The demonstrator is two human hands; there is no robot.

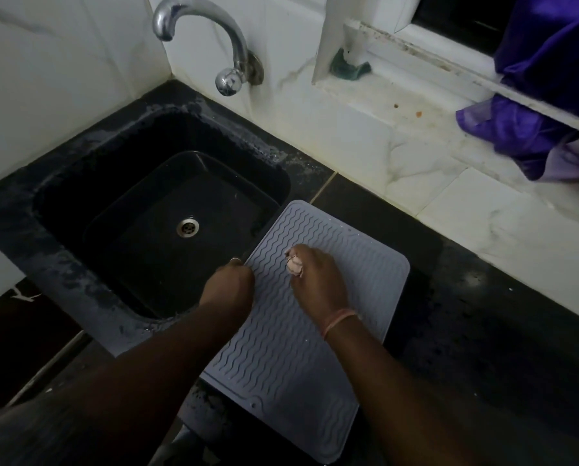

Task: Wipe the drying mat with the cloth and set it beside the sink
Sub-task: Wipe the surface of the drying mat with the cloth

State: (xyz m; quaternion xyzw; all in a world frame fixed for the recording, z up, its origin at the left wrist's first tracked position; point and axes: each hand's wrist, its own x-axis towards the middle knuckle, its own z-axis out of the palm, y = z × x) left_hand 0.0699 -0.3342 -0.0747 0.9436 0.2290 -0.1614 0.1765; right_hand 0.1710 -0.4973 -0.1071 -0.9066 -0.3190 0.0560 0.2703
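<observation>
Just right of the sink point(79, 183), my left hand point(229, 285) pinched the floppy, grippy-looking mat's point(281, 348) edge; my right hand point(318, 280) balled the cloth point(294, 264).

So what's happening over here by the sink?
A person is wiping a grey ridged drying mat that lies on the dark counter just right of the black sink. The right hand presses a small bunched cloth onto the mat, while the left hand grips the mat's edge nearest the sink. The tap shows no running water.
</observation>
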